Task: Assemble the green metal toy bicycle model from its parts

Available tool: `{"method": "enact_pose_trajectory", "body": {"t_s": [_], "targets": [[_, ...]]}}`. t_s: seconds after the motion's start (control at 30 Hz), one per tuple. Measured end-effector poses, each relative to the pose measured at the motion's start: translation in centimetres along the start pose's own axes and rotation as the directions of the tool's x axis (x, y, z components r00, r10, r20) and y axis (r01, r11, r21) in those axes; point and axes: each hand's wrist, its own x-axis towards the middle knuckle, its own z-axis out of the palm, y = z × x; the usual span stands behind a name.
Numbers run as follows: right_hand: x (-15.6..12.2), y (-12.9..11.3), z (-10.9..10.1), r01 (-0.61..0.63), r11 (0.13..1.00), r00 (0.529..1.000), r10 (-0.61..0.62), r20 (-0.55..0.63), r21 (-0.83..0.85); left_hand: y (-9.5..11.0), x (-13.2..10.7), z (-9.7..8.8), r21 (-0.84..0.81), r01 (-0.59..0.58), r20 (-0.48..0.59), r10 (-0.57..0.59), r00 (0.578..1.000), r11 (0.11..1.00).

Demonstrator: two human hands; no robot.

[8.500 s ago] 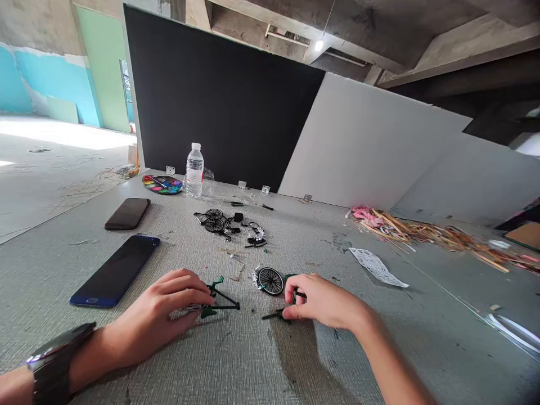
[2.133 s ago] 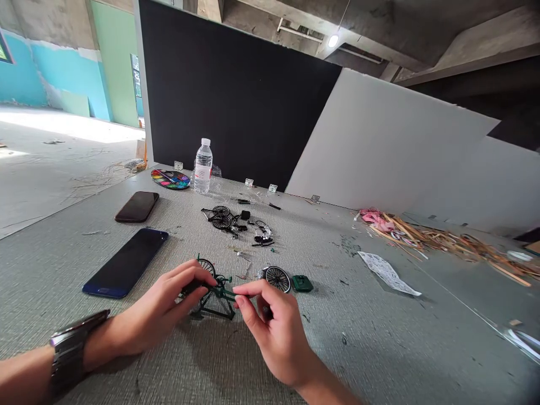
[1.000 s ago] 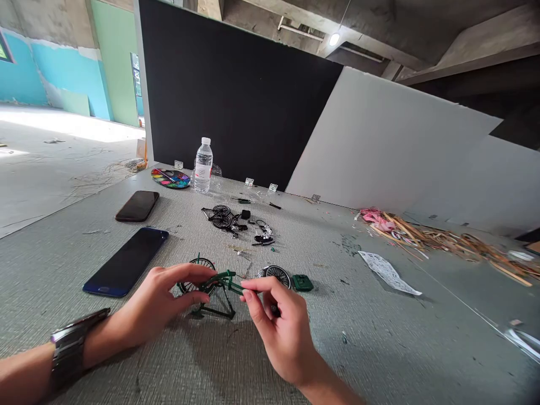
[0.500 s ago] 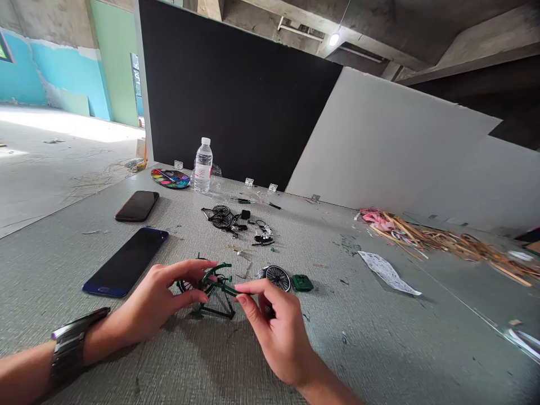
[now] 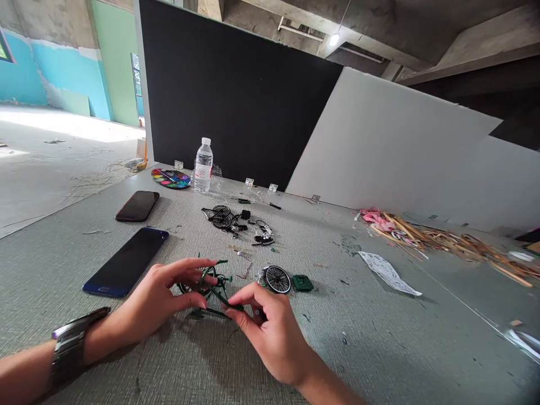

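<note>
The person's left hand is curling its fingers around a small green model bicycle frame, while the right hand is pinching the frame's slim tube between thumb and fingertips. The frame is sitting between the two hands, just over a black-tyred spoked model wheel lying under the left fingers; whether the two are joined, I cannot tell. Just beyond the right fingers, a second spoked wheel is lying on the grey-green textured worktop, beside a dark green block-shaped part. Farther ahead of the fingers, a scatter of small black bicycle parts is lying near a clear plastic water bottle and a round paint palette. Left of the left fingers, a blue-edged smartphone is lying face up, and a metal-link wristwatch is circling the left wrist.
</note>
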Motion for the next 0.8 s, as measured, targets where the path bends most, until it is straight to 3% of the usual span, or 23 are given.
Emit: {"method": "enact_pose_trajectory", "body": {"t_s": [0.33,0.47,0.63,0.8], "targets": [[0.0,-0.7,-0.1,-0.119,0.979,0.986,0.097,0.134,0.167,0.7,0.2,0.0,-0.095,0.083,0.02,-0.082,0.996,0.992],[0.0,-1.0,0.1,-0.178,0.968,0.974,0.149,0.168,0.176,0.6,0.4,-0.1,-0.044,0.026,-0.023,-0.027,0.999,0.999],[-0.1,-1.2,0.1,-0.229,0.952,0.967,0.198,0.16,0.204,0.2,0.2,0.0,0.062,-0.016,-0.079,0.02,0.997,0.998],[-0.2,-1.1,0.1,-0.234,0.945,0.971,0.214,0.111,0.23,0.1,0.1,0.0,0.052,-0.009,-0.029,0.01,1.0,0.999]]}}
